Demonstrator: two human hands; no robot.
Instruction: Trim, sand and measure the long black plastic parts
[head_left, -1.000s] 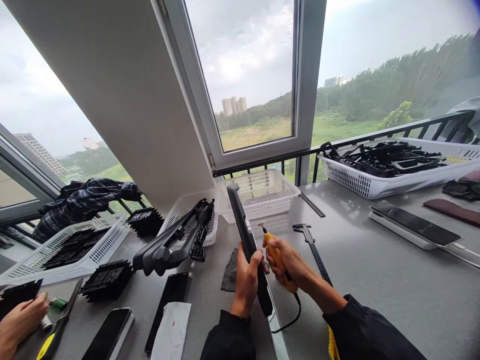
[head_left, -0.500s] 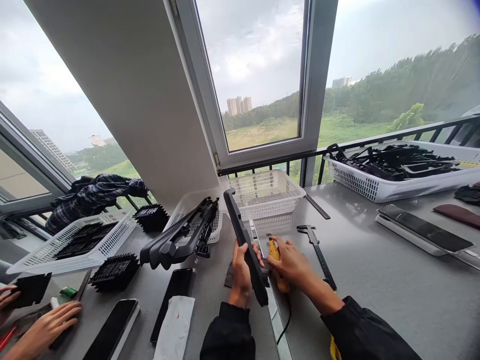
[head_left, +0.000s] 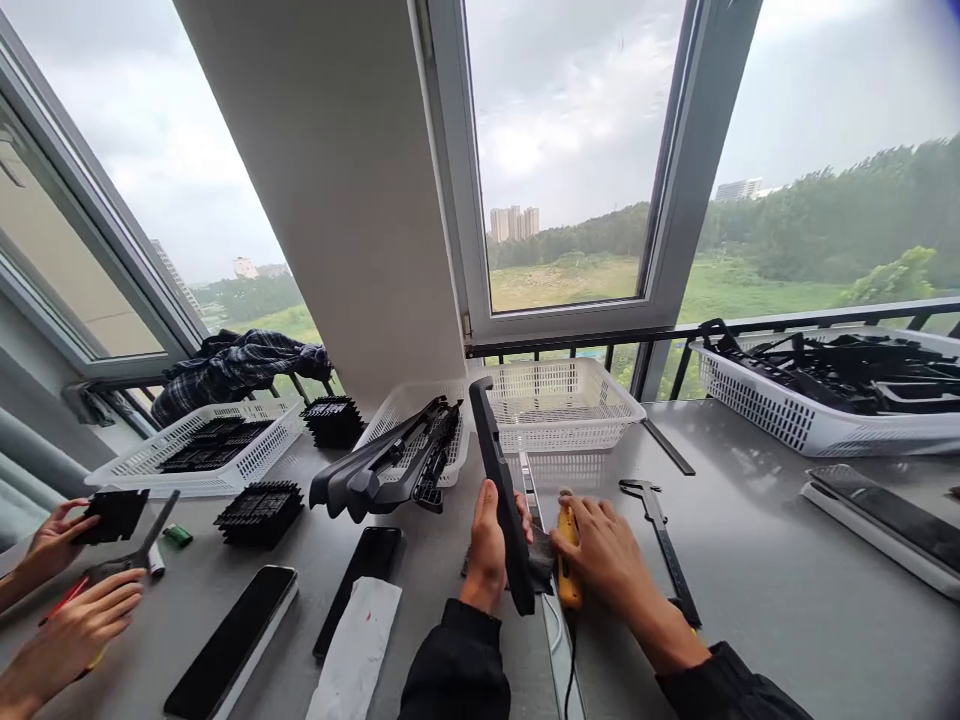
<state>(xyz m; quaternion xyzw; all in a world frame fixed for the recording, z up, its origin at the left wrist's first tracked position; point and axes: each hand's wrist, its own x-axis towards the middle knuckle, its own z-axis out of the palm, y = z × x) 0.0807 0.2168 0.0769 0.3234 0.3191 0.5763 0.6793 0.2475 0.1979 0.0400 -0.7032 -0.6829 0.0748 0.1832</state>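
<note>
The long black part (head_left: pixel 501 490) is gripped in the left hand (head_left: pixel 486 550), tilted, its top leaning to the left! It is pinched between thumb and fingers: the thumb is pressed along the near left side, and fingertips are glimpsed past the right edge. The part is caught below its middle, so the greater length, hooked end and all, is carried above the grip, while a shorter, rounded end is left jutting out beneath the palm.

Over to the right hand (head_left: pixel 606 555), where the yellow tool (head_left: pixel 568 590) is covered from above, fingers laid across its upper body; whether they are closed around it cannot be told. The tool's lower end is left exposed below the fingers, and a dark cable (head_left: pixel 572 660) is trailed from it beside a shiny metal strip (head_left: pixel 556 640). The two hands are kept apart, with a dark cloth (head_left: pixel 541 575) seen between them. To the right a caliper (head_left: pixel 664 550) is laid on the table (head_left: pixel 765 620), and beyond the part's hooked end a white basket (head_left: pixel 600 430) is set.
</note>
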